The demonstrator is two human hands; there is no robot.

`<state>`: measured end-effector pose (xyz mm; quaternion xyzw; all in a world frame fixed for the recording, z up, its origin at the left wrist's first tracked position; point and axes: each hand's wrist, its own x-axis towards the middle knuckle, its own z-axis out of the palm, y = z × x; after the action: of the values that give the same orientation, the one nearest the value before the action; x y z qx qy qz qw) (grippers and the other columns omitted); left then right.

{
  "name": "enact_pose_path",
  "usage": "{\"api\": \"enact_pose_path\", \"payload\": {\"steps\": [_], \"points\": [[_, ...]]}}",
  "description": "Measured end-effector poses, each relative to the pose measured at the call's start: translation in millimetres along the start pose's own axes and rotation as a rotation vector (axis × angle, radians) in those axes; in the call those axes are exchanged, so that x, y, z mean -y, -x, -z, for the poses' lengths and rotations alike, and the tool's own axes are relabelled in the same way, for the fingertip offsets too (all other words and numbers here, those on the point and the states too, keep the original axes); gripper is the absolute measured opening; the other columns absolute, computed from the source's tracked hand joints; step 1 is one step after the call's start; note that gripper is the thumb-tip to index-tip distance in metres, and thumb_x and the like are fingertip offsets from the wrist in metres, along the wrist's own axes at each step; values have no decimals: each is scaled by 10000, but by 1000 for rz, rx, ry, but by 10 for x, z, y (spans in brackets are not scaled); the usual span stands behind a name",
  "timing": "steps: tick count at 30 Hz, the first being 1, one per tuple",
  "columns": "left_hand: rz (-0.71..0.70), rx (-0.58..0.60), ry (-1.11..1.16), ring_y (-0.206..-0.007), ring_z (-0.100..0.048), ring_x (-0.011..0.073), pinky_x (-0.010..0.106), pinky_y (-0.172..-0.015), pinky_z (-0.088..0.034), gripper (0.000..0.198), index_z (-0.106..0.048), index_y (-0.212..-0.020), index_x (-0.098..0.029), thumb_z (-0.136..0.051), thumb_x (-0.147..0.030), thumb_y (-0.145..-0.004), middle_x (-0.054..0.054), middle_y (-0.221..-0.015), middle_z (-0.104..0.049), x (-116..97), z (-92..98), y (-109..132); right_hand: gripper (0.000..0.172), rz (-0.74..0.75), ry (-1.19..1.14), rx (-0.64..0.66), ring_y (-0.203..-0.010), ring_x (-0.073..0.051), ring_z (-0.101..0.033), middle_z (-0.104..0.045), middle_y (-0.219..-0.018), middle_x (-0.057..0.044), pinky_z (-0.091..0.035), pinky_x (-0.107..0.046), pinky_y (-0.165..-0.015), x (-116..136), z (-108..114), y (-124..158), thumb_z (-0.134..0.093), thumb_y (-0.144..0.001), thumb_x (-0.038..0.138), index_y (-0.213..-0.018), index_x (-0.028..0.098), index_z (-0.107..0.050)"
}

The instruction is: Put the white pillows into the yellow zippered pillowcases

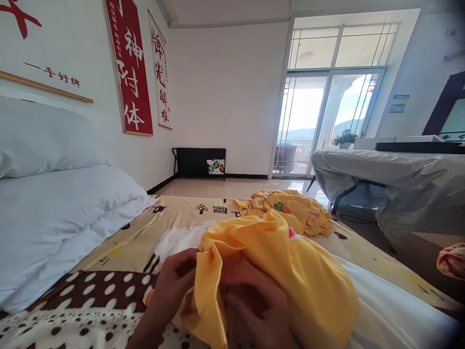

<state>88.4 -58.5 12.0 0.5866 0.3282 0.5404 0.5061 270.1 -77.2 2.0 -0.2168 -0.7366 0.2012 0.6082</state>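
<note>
A bunched yellow cloth cover [312, 281] with bits of pink print lies in front of me on the bed. My left hand [176, 281] is closed on its left edge, thumb and fingers pinching a fold. Within the gathered opening, my right hand [257, 300] is partly covered by the fabric, its fingers curled against the cloth. Beyond it rests a second crumpled yellow cloth [305, 213] with green and pink print. White fabric [392, 295] spreads out under and to the right of the cover.
White pillows [54, 208] are stacked at the left by the wall. A patterned beige and brown blanket [119, 252] covers the bed. To the right stands a table [392, 169] draped in plastic. A black folded panel [192, 162] leans by the far wall, near a glass sliding door [301, 116].
</note>
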Motion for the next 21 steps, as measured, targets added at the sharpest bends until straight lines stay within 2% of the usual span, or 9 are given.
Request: {"api": "enact_pose_path", "payload": {"steps": [2,6,8,10,13,17,21], "points": [[-28,-94,7,-668,-543,160,215,-563,-436,193,-674,-755,-170,-760,-308,-651,24,-713,-620,27,-40,16,115,-11,43,-24,-801,-167,-644,-691,-866,-35,-547,-282,-745,-26,-10,-39,-585,-856,195,-930,240,-660],[-219,-169,-193,-619,-521,148,226,-571,-434,229,-615,-573,-166,-732,-323,-692,27,-629,-580,13,-209,106,94,-85,4,115,-708,-171,-617,-659,-811,-25,-533,-274,-660,-13,-19,-115,-575,-864,265,-904,242,-657],[-288,-155,-305,-627,-538,159,241,-591,-438,245,-623,-572,-172,-675,-329,-753,45,-640,-593,-35,-268,143,67,-122,-19,123,-687,-171,-597,-639,-784,-19,-521,-271,-646,52,2,-148,-598,-848,287,-843,239,-645],[-311,-88,-384,-656,-568,175,255,-616,-448,237,-664,-634,-178,-605,-326,-811,66,-682,-620,-97,-281,154,88,-206,-34,108,-682,-166,-579,-625,-764,-12,-507,-262,-624,109,22,-169,-614,-834,294,-779,227,-627],[-337,-21,-423,-651,-583,183,260,-613,-458,229,-681,-656,-178,-589,-314,-816,76,-684,-636,-157,-240,126,151,-313,-63,105,-639,-145,-543,-597,-707,5,-479,-240,-567,98,24,-166,-629,-815,306,-707,207,-595],[-252,-15,-326,-667,-583,185,256,-622,-467,186,-675,-658,-170,-655,-323,-763,71,-689,-636,-114,-176,80,183,-286,-51,164,-687,-148,-554,-605,-750,-10,-487,-247,-621,17,1,-141,-572,-854,346,-755,198,-609],[-160,-32,-229,-665,-518,156,230,-592,-440,240,-625,-689,-170,-646,-392,-777,37,-695,-554,-60,-144,112,156,-200,56,169,-739,-149,-574,-641,-832,-15,-495,-242,-668,50,25,-150,-526,-887,324,-859,206,-624]]}}
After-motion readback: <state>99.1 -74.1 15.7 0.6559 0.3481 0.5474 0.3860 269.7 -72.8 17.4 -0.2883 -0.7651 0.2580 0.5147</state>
